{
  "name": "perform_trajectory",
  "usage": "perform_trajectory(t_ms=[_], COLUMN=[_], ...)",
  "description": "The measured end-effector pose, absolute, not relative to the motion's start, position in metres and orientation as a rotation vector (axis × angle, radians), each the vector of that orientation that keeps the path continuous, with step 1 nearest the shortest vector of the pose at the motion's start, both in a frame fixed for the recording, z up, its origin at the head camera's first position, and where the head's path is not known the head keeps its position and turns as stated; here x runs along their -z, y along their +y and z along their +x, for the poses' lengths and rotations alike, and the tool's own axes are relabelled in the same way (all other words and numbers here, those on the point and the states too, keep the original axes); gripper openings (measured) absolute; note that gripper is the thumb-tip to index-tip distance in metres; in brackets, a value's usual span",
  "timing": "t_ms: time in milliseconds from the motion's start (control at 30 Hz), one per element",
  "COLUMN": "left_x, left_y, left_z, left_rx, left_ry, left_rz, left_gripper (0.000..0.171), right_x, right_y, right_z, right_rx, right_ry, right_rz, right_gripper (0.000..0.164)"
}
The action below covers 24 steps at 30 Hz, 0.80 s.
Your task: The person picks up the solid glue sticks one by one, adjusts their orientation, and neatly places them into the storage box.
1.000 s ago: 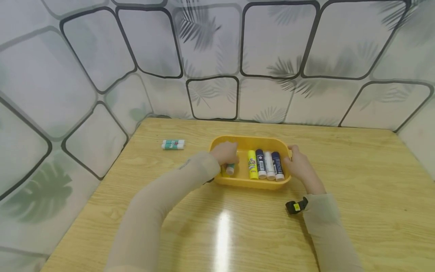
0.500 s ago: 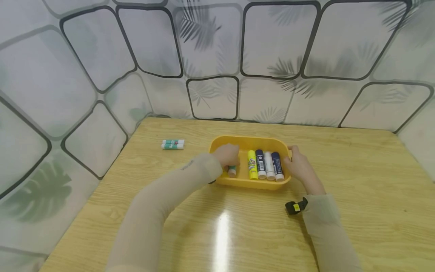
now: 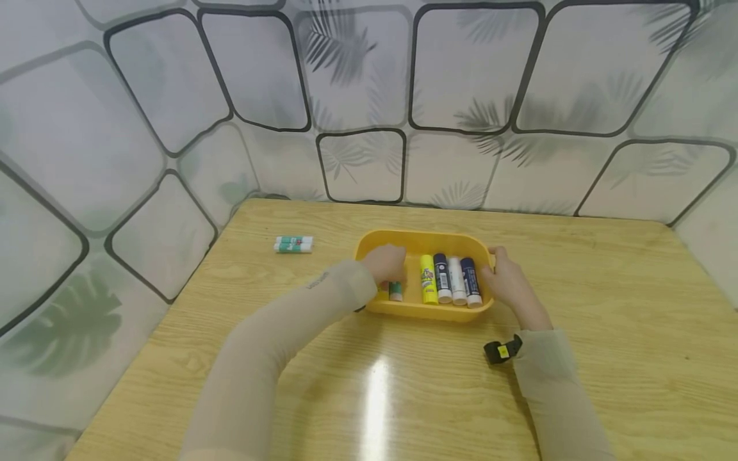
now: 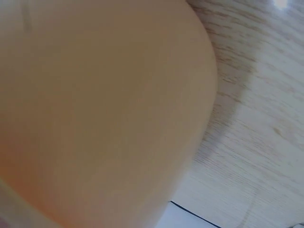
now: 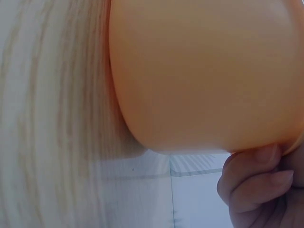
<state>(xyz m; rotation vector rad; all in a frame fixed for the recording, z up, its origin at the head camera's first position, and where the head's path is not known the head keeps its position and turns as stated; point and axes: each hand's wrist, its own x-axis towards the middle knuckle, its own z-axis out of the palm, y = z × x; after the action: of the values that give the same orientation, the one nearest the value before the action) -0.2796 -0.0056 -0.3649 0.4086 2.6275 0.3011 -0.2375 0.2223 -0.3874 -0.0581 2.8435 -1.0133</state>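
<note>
A yellow plastic tray [image 3: 426, 312] stands on the wooden table. Inside it, my left hand [image 3: 385, 262] holds a small green and white glue stick [image 3: 395, 291], whose upper part is hidden under the fingers. Beside that stick another bit of colour shows, too covered to make out. My right hand [image 3: 510, 285] grips the right end of the tray, its fingers [image 5: 254, 190] curled at the rim in the right wrist view. To the right in the tray lie a yellow glue stick [image 3: 428, 280], two dark blue ones [image 3: 442, 278] and a white one [image 3: 457, 282], side by side.
Two small green and white glue sticks [image 3: 294, 244] lie together on the table [image 3: 323, 397], left of the tray. A patterned curtain or sheet [image 3: 363, 83] rises behind the table and along its left side. The tray wall [image 4: 109, 109] fills much of the left wrist view.
The small glue stick under my left hand has shifted slightly right and turned straighter, with the hand moving a little the same way. My right hand and the tray stay put.
</note>
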Motion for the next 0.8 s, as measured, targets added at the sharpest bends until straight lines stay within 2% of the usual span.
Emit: perform_trajectory(t_ms=[333,567,800], left_x=[0.361,0.35,0.333], left_y=[-0.016,-0.029,-0.057], left_z=[-0.287,-0.3,-0.31], left_rx=[-0.343,-0.197,-0.315], left_ry=[2.644,2.782,2.883], left_rz=[0.475,0.602,0.61], left_gripper=[0.045,0.039,0.039], right_x=[0.388,0.386,0.385], right_y=[0.222,0.223,0.221], right_z=[-0.238,-0.237,-0.236], right_rx=[1.013,1.021,1.013], right_ry=[2.817,2.815,2.813], right_rz=[-0.035,-0.024,-0.034], right_gripper=[0.051,0.051,0.051])
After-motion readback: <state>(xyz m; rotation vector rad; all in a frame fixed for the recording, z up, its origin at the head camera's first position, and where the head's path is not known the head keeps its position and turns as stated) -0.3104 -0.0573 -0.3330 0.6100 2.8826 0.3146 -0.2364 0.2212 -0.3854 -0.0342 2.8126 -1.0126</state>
